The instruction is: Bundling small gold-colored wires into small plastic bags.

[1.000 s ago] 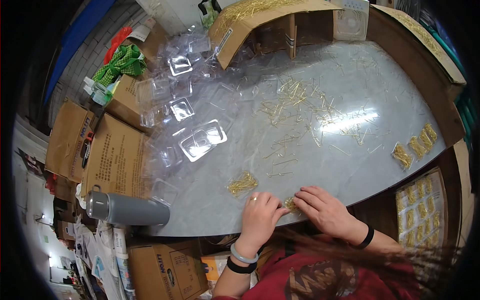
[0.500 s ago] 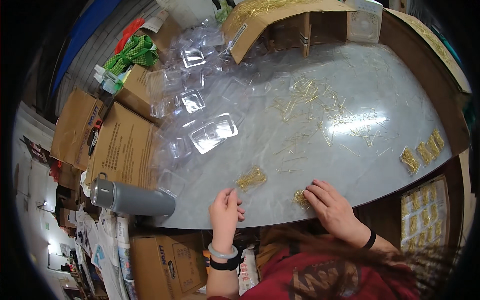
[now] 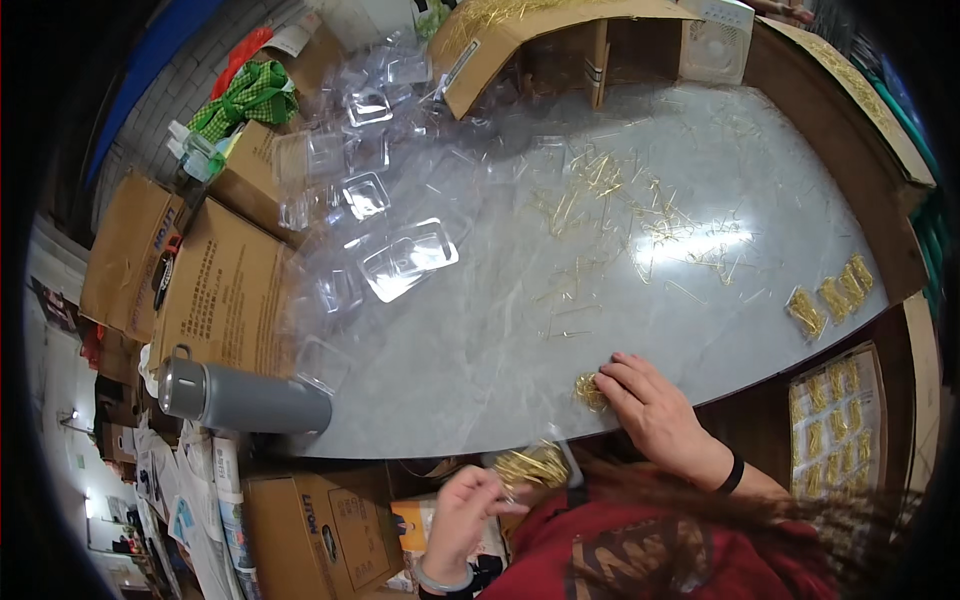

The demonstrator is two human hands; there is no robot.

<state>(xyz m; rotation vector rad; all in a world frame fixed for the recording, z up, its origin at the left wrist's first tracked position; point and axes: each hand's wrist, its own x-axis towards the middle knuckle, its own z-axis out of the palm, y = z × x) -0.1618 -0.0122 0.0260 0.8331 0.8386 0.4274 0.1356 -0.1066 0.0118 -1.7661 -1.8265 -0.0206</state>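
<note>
My left hand point(image 3: 462, 512) is below the table's front edge, close to my body, its fingers pinching a clear plastic blister case point(image 3: 568, 462). A bunch of gold wire pieces point(image 3: 530, 465) lies in that case. At the front edge of the grey table, my right hand point(image 3: 655, 412) curls its fingers against a small bunch of gold wire pieces point(image 3: 590, 392); its thumb is hidden. Loose bent gold wires point(image 3: 660, 215) are scattered over the middle and far part of the table. Several filled clear packs point(image 3: 806, 312) lie by the right edge.
Clear empty plastic cases point(image 3: 410, 260) are heaped on the left of the table. A grey bottle point(image 3: 250, 398) lies at the front left beside cardboard boxes point(image 3: 230, 290). Cardboard with gold wires point(image 3: 560, 15) stands at the back. Below right, a tray point(image 3: 838, 420) holds rows of packs.
The gold bunch that lay on the table by my left hand is now held in its clear case, drawn toward my body below the edge. My right hand stays at its bunch.
</note>
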